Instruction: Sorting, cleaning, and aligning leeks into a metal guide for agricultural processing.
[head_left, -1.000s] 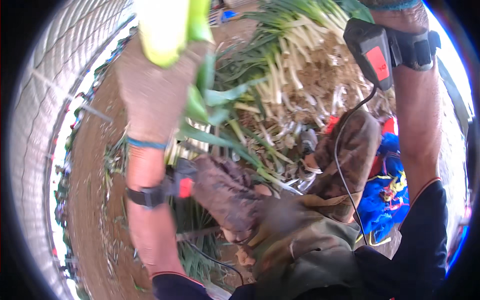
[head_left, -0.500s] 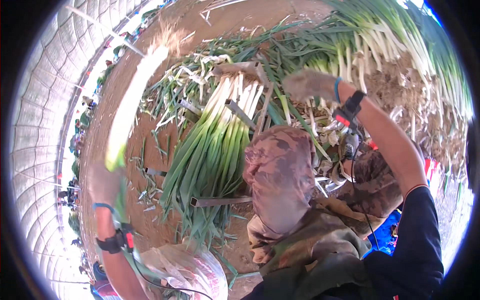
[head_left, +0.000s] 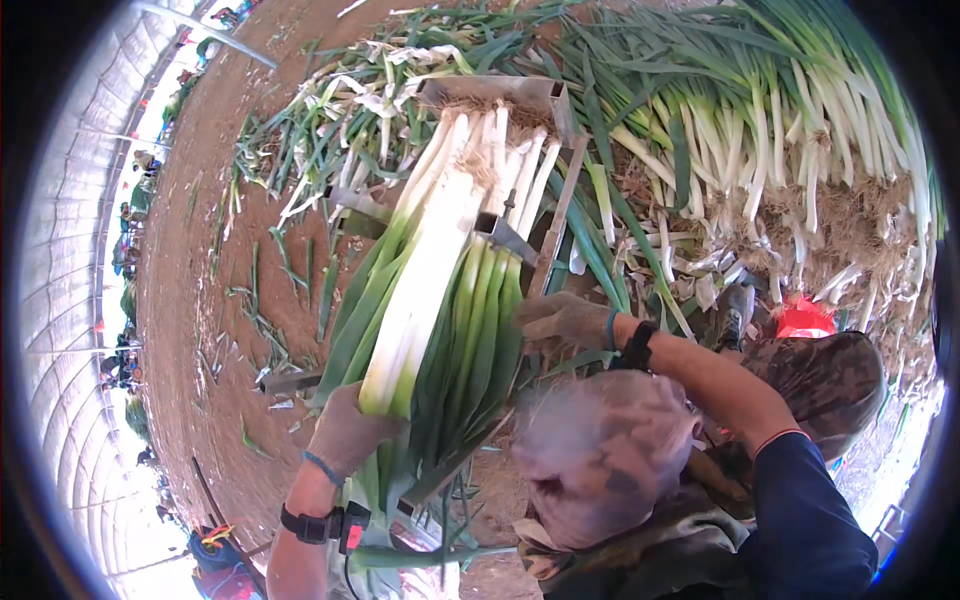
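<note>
My left hand [head_left: 352,432], in a pale glove, is closed around the green part of thick long green onions [head_left: 425,270], seemingly more than one stalk. Their white shafts slant up and their roots lie over a bunch of green onions [head_left: 470,330]. That bunch rests in a metal rack [head_left: 545,92], roots against its far end plate and leaves hanging toward me. My right hand [head_left: 568,320], also gloved, is beside the right edge of the bunch's leaves, holding nothing visible. Its fingers reach left, loosely apart; whether they touch the leaves I cannot tell.
A large pile of green onions [head_left: 770,130] with soil on its roots lies at the far right. Peeled leaf scraps [head_left: 360,100] cover the ground behind and left of the rack. Camouflage cloth [head_left: 610,450] covers a rounded shape below my right hand. A red thing [head_left: 806,318] lies beyond my right arm.
My left hand has swung right with the green onions, bringing them from the far left onto the bunch. My right hand has come down nearer to the leaves. The view has shifted too.
</note>
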